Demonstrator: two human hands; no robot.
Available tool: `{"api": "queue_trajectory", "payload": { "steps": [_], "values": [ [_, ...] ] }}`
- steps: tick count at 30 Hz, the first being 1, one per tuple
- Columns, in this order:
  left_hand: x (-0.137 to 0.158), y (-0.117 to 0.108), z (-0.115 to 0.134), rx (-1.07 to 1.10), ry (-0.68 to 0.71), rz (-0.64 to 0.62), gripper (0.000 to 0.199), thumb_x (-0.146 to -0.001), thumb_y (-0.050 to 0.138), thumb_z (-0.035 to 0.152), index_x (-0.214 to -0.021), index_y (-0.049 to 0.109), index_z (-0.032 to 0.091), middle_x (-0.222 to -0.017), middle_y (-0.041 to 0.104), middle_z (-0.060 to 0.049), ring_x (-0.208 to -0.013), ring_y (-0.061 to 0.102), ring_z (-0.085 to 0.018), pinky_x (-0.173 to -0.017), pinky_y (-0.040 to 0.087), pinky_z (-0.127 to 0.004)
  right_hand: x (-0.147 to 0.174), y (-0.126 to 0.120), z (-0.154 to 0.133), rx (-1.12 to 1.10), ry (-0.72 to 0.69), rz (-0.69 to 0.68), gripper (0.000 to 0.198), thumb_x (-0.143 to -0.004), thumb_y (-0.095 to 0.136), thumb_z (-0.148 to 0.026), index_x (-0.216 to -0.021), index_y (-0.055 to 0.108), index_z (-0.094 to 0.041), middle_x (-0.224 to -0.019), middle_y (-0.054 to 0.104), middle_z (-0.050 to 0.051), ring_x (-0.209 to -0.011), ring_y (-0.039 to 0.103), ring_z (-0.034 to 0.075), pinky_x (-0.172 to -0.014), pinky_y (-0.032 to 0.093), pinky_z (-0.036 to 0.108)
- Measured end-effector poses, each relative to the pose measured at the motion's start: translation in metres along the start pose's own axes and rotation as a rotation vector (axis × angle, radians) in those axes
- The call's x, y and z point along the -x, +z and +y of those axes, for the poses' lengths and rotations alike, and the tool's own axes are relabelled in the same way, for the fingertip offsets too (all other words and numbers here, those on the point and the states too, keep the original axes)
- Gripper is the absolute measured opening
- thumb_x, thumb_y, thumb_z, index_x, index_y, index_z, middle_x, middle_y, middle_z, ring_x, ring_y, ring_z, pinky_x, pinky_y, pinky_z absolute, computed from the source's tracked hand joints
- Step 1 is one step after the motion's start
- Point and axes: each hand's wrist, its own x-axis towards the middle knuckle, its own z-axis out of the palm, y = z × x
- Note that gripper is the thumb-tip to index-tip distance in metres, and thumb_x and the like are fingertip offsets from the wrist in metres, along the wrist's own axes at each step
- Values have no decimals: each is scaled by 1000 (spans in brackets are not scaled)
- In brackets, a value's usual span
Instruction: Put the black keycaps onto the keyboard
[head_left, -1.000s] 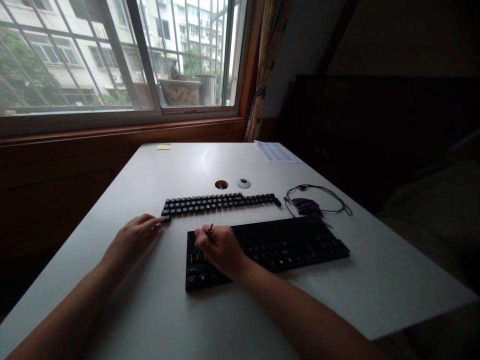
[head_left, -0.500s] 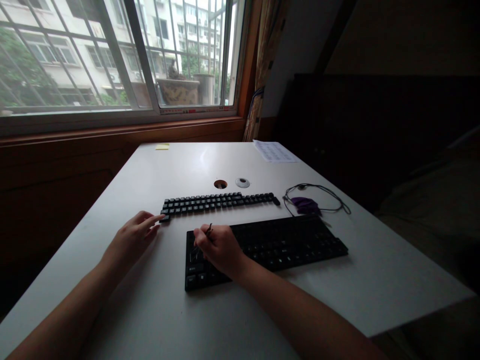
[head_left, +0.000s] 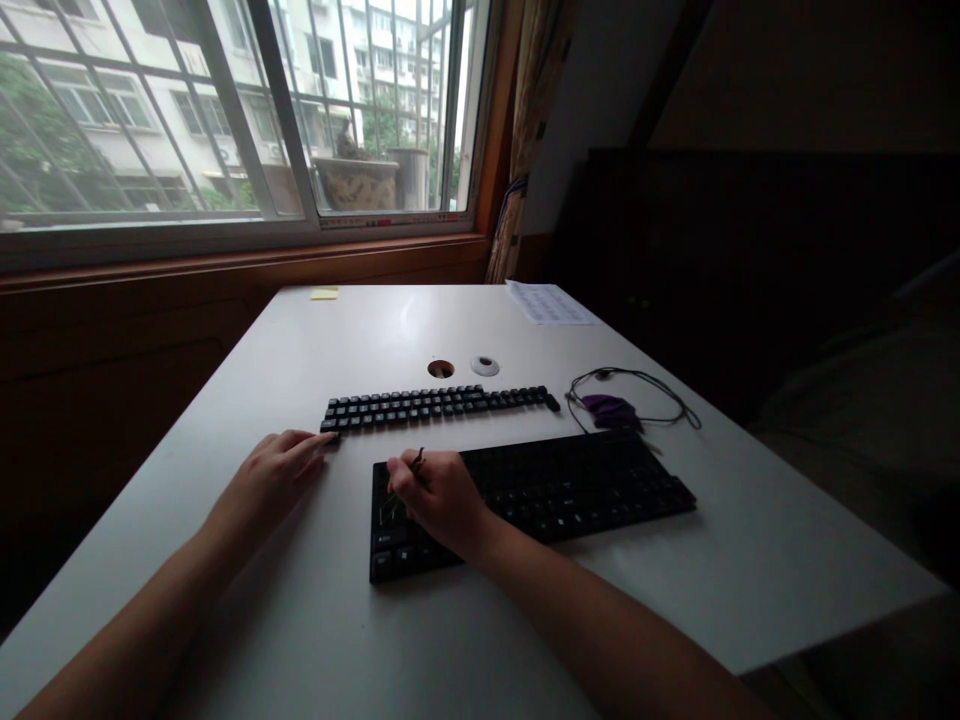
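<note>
A black keyboard (head_left: 570,490) lies on the white table (head_left: 360,640) in front of me. My right hand (head_left: 442,500) rests over its left end, shut on a thin wire keycap puller (head_left: 417,462). Behind the keyboard, several loose black keycaps (head_left: 439,404) are set out in two long rows. My left hand (head_left: 270,480) lies flat on the table, its fingertips touching the keycap at the rows' left end.
A purple object ringed by a thin black cable (head_left: 622,405) sits right of the keycap rows. A cable hole (head_left: 441,369) and its white cap (head_left: 484,366) lie behind. A printed sheet (head_left: 551,303) and a yellow note (head_left: 325,293) are near the window edge.
My left hand's fingers lifted slightly at the end keycap, then settled back down on it. The right hand has stayed in place on the keyboard.
</note>
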Motion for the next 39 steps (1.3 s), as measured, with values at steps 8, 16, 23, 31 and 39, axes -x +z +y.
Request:
{"api": "queue_trajectory", "payload": {
  "steps": [8, 16, 23, 31, 39],
  "values": [
    [-2, -4, 6, 6, -5, 0, 34, -94, 49, 30, -124, 64, 24, -109, 66, -10, -92, 61, -25, -79, 52, -37, 0, -2, 0, 26, -10, -13, 43, -101, 39, -40, -69, 57, -17, -49, 44, -5, -44, 43, 7, -48, 34, 22],
    [-2, -5, 8, 10, -1, 8, 33, -93, 49, 30, -122, 65, 24, -104, 64, -10, -87, 61, -24, -74, 51, -36, 0, -2, -1, 37, -5, -19, 43, -101, 38, -40, -70, 57, -17, -49, 45, -5, -45, 43, 8, -48, 34, 23],
    [-2, -3, 9, -15, -11, 6, 32, -93, 50, 28, -122, 64, 23, -102, 63, -9, -85, 61, -23, -74, 50, -34, 0, -1, 0, 16, -15, -9, 42, -100, 40, -38, -65, 51, -19, -49, 45, -5, -45, 43, 7, -49, 34, 22],
    [-2, -2, 9, -34, -7, 23, 34, -93, 49, 27, -124, 61, 22, -103, 62, -10, -86, 60, -23, -76, 50, -36, 0, -1, -1, 25, -18, -9, 42, -100, 39, -39, -67, 55, -18, -49, 45, -5, -45, 43, 8, -48, 34, 22],
    [-1, -4, 10, -26, -17, 21, 32, -93, 49, 28, -122, 62, 23, -105, 61, -10, -87, 62, -23, -75, 51, -35, 0, -2, -1, 31, -27, -5, 43, -100, 39, -39, -66, 53, -18, -50, 45, -4, -46, 43, 8, -48, 34, 22]
  ]
}}
